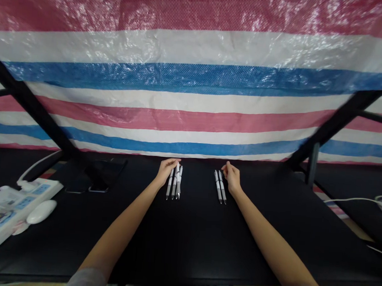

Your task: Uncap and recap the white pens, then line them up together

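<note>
head | left hand (166, 172): fingers (173, 162) resting on slim plastic pens (174, 184) | right hand (232, 177): fingers (226, 165) empty, beside pens (219, 187)

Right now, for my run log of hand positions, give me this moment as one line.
left hand: at tips of clustered pens | right hand: beside paired pens | surface: black table

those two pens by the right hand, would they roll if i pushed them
The two slim pens by the right hand look stiff and light. Their rounded barrels on the smooth black table will probably roll if pushed sideways. They lie very close together, so one may well knock the other.
</note>
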`<state>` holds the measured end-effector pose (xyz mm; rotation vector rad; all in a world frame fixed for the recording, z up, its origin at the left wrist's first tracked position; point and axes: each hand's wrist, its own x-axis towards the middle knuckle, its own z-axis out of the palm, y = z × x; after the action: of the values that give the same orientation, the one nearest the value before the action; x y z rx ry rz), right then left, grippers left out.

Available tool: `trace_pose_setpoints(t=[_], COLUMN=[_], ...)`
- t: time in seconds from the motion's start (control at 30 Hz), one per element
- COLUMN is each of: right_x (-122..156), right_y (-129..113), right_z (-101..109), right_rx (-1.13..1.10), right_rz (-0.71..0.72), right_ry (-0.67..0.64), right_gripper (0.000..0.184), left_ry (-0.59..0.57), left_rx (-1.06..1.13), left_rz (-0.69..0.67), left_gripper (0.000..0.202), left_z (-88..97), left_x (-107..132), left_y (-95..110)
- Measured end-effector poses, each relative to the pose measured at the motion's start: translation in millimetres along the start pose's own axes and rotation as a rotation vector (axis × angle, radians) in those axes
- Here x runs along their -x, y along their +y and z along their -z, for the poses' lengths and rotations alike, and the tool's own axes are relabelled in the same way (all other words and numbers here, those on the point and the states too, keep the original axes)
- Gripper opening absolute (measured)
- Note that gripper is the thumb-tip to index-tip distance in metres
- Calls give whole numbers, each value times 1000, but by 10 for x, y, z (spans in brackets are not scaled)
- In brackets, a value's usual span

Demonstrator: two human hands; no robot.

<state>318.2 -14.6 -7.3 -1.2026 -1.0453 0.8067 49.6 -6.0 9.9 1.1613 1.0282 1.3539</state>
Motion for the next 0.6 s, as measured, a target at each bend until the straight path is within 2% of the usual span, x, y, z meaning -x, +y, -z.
trace_pose_setpoints(t=[0.2, 0.6], right_x=[5, -7], right_y=[-3, 38], right_z=[0, 9], right_rx=[-3, -28], right_rz=[2, -18], right_ry=[-11, -21], right_gripper=[54, 54], left_ry=[-33, 7], left_rx=[5, 26], left_rz=[7, 18], left_gripper=[31, 26], left_z=[-7, 62], left_x=[-3, -32], left_y=[-9, -12])
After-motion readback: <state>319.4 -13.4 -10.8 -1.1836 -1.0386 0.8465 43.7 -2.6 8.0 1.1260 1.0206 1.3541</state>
